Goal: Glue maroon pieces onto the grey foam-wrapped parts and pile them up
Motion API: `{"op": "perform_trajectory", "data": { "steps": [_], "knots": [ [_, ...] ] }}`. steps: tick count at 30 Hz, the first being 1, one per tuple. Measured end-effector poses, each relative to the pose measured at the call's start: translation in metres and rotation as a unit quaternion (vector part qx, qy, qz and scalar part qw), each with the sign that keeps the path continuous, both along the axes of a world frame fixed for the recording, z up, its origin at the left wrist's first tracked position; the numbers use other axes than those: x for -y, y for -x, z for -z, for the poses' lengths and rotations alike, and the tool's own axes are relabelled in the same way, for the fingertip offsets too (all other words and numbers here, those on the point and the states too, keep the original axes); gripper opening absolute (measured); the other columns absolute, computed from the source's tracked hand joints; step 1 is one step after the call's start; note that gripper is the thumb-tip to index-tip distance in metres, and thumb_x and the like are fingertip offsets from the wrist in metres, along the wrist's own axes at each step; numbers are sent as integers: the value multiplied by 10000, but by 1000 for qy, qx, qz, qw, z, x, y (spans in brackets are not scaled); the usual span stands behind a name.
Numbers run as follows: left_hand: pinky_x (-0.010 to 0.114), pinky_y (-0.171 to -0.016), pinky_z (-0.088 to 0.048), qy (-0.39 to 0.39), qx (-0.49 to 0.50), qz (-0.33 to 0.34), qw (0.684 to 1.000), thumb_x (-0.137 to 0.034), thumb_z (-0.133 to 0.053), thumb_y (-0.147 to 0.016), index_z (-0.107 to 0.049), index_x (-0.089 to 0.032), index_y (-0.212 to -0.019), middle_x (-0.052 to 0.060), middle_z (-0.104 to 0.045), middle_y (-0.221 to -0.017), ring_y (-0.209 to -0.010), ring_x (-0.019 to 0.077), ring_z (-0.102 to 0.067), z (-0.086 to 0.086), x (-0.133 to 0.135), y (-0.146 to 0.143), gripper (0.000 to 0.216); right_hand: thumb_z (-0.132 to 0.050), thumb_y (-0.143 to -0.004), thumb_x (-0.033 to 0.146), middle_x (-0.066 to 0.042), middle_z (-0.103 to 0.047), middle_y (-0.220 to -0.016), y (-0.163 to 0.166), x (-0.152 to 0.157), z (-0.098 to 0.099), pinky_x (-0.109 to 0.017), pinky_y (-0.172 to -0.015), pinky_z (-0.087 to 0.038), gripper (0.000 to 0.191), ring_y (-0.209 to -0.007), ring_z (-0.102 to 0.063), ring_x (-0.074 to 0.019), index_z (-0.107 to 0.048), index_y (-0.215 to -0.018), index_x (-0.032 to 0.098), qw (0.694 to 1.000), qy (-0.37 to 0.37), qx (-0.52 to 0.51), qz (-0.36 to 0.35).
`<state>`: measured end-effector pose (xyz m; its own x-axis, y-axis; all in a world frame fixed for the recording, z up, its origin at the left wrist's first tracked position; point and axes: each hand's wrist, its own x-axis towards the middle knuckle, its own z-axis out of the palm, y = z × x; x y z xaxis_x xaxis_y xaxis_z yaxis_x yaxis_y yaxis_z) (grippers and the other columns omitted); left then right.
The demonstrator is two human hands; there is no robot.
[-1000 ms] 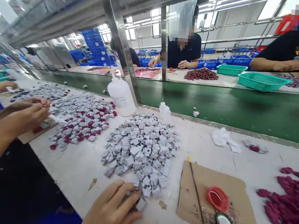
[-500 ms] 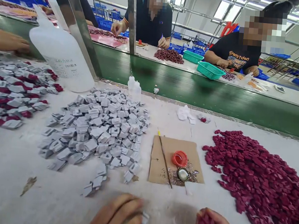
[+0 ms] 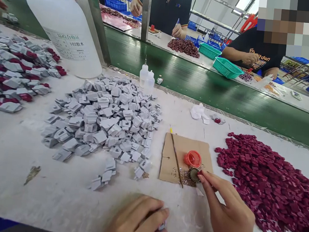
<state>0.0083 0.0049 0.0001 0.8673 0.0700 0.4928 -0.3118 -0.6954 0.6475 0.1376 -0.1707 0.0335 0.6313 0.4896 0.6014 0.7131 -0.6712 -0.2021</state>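
While the left hand [image 3: 137, 221] rests at the near edge of the desk [image 3: 8, 175], its fingers are closed on a small grey piece [image 3: 162, 225]. The right hand [image 3: 229, 216] reaches to the cardboard [image 3: 172, 164]; its fingers are together, touching the small glue dish [image 3: 193, 174] beside the red cap [image 3: 192, 158].

Left hand [image 3: 137, 221] partly cut off

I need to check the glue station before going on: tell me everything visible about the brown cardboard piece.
The brown cardboard piece lies flat on the white table, between grey and maroon piles. A thin stick crosses it; a red cap and a small round dish sit amid speckled residue at its near corner, where the right hand reaches.
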Motion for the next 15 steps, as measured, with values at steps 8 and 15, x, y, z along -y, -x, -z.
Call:
{"op": "perform_trajectory", "data": {
  "steps": [8, 15],
  "knots": [
    [282, -750, -564, 26, -55, 43, 997, -259, -593, -919, -634, -156, -1055, 73, -693, -938, -842, 196, -640, 1, -7, -3, 176, -561, -915, 199, -17, -675, -913, -3, -3, -1, -209, -852, -482, 114, -833, -637, -102, -657, -970, 172, 999, 39, -1, -37],
    [241, -727, -566, 39, -13, 5, 999, -274, -560, -941, -645, -142, -983, 69, -711, -889, -789, 174, -657, 0, -7, -6, 163, -617, -864, 156, -11, -694, -911, 24, -7, 0, -252, -758, -550, 191, -804, -663, -139, -642, -1042, 219, 994, -94, -63, -2]
  ]
}}
